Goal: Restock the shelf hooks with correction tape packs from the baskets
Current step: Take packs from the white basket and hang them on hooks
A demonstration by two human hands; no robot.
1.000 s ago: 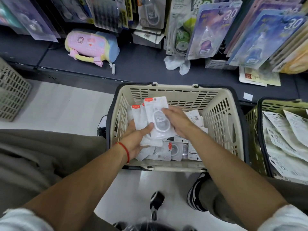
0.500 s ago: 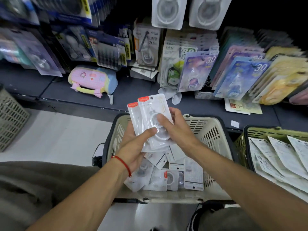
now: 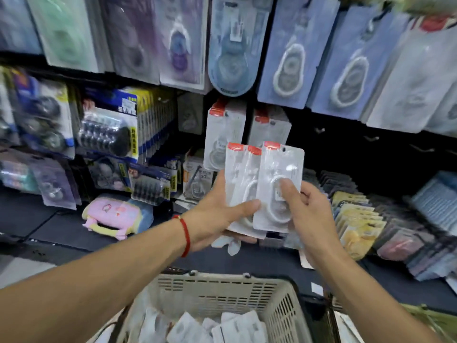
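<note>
Both hands hold correction tape packs upright, long axis vertical, red tops up, before the hooks: left hand gripping several, right hand pinching the front one above the basket.

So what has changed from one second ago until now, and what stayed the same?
Both hands lifted the white correction tape packs out of the beige basket and up toward the matching packs on the hooks. The left hand keeps gripping the stack; the right hand keeps pinching the front pack. The rest of the packs stay in the basket, and the pink pouch stays on the shelf.
</note>
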